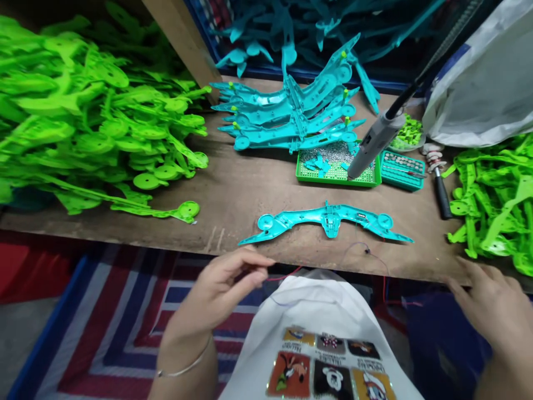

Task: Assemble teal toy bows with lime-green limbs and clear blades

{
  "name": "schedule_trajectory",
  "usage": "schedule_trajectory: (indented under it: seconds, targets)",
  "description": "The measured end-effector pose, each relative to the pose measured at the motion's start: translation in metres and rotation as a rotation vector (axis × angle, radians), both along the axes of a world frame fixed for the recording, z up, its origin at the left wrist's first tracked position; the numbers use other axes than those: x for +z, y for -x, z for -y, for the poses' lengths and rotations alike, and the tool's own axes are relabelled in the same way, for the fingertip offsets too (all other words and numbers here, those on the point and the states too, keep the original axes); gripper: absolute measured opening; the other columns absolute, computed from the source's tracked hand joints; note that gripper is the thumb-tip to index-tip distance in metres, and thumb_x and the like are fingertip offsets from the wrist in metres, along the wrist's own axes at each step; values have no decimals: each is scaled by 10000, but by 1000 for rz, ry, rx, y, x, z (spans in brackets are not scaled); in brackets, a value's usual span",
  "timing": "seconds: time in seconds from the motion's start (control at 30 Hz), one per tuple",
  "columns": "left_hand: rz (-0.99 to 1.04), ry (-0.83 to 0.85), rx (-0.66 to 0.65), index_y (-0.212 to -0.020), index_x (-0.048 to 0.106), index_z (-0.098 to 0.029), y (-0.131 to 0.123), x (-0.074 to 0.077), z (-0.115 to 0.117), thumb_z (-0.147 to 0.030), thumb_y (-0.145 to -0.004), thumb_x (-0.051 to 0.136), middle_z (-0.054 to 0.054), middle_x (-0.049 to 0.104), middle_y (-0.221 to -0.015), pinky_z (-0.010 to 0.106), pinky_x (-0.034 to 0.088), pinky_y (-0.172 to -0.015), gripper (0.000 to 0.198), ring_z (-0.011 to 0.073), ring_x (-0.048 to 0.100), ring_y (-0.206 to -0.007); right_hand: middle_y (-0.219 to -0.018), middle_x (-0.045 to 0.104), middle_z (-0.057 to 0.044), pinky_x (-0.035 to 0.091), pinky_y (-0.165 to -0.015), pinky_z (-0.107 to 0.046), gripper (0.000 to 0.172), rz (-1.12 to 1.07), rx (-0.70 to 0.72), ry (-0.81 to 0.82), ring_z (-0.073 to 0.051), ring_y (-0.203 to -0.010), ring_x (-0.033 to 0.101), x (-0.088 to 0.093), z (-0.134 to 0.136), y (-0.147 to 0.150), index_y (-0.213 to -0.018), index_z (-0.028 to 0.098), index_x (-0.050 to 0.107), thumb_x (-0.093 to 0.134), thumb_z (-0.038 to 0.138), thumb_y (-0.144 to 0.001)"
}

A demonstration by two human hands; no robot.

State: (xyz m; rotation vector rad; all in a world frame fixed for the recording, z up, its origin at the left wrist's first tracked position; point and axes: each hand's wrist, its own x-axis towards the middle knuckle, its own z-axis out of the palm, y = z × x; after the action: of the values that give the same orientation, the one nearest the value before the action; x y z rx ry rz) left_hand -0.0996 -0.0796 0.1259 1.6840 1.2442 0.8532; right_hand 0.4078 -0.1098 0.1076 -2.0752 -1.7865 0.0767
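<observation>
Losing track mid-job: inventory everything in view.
Table: one, brown, centre
Single frame: one, turquoise, front
Stacked frames: several, turquoise, back
Background parts: many, turquoise, behind
Part piles: two, lime, both sides
Tray: one, green, centre right
Corded tool: one, grey, over tray
Box: one, teal, beside tray
Bits: many, lime, behind box
Handle: one, black, right
Sack: one, white, back right
Wires: several, red and dark, front
Cloth: one, striped, lower left
Garment: one, white, lower centre
Left hand: one, front
Right hand: one, right

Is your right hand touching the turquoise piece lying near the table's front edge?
Apart: the head view shows brown tabletop between the right hand and the turquoise piece.
</observation>
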Motion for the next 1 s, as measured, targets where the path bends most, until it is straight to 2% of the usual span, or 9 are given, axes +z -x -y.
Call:
schedule_trajectory:
  seconds: [0.1, 0.17, 0.23, 0.33, 0.47, 0.6, 0.7, 0.83, 1.0]
  targets:
    - [-48, -122, -130, -1088, 697, -244, -46, 5, -11, -159, -922, 669, 26, 719, -904, 270, 561, -713, 189, 147, 686, -808, -1291, 662, -162, 462, -1046, -601, 539, -72, 200, 25, -376, -1204, 623, 28, -17, 75, -1371, 262, 602, 640, 484, -881]
    - [-15, -225, -144, -1118, 675, -221, -78, 5, -19, -134, -930, 649, 37, 732, -943, 288, 564, -765, 209, 155, 693, -868, -1391, 620, -117, 471, -1096, -529, 582, -428, 387, 158, -309, -1276, 605, 39, -28, 129, -1486, 307, 475, 625, 387, -930]
    - [4, -335, -139, -1100, 663, -205, -103, 3, -25, -116, -928, 642, 44, 733, -955, 308, 563, -807, 195, 164, 691, -900, -1432, 587, -124, 470, -1123, -510, 815, -705, 632, 345, -303, -1342, 561, 39, -37, 174, -1584, 305, 300, 707, 391, -883]
    - [30, -428, -25, -1055, 662, -210, -118, 1, -31, -117, -913, 661, 22, 712, -883, 298, 552, -759, 170, 151, 667, -823, -1326, 633, -107, 555, -1021, -444, 878, -869, 713, 486, -260, -1208, 641, 26, -48, 209, -1586, 310, 276, 755, 377, -852]
    - [5, -357, 178, -1060, 666, -220, -107, -11, -36, -147, -918, 672, -7, 667, -830, 242, 488, -646, 160, 102, 585, -683, -950, 682, -16, 569, -665, -282, 523, -852, 551, 570, -148, -769, 662, 19, -58, 198, -1474, 298, 423, 592, 318, -979]
    - [-23, -240, 245, -1067, 662, -212, -104, -37, -44, -183, -955, 625, 4, 687, -880, 243, 478, -692, 122, 108, 608, -724, -951, 693, -36, 531, -732, -293, 198, -529, 557, 357, -158, -828, 660, 22, -71, 174, -1179, 254, 645, 546, 262, -1007]
    - [-39, -172, 242, -1070, 661, -202, -111, -58, -53, -217, -974, 603, 17, 705, -912, 251, 491, -746, 113, 126, 650, -788, -916, 692, -71, 529, -776, -322, 192, -323, 626, 179, -184, -844, 663, 15, -84, 170, -1103, 202, 702, 538, 233, -1008]
    - [-1, -87, 259, -1078, 671, -205, -118, -73, -63, -272, -995, 577, 21, 713, -939, 240, 489, -739, 142, 124, 651, -799, -855, 688, -89, 532, -711, -328, 263, -121, 663, 164, -201, -771, 668, 3, -102, 170, -1099, 168, 737, 497, 239, -1019]
    - [77, 23, 300, -1114, 691, -211, -116, -78, -67, -336, -998, 577, -3, 667, -809, 224, 473, -660, 205, 109, 607, -692, -884, 737, -58, 536, -742, -315, 237, -239, 711, 223, -190, -805, 698, 2, -115, 167, -1088, 219, 756, 536, 226, -1001]
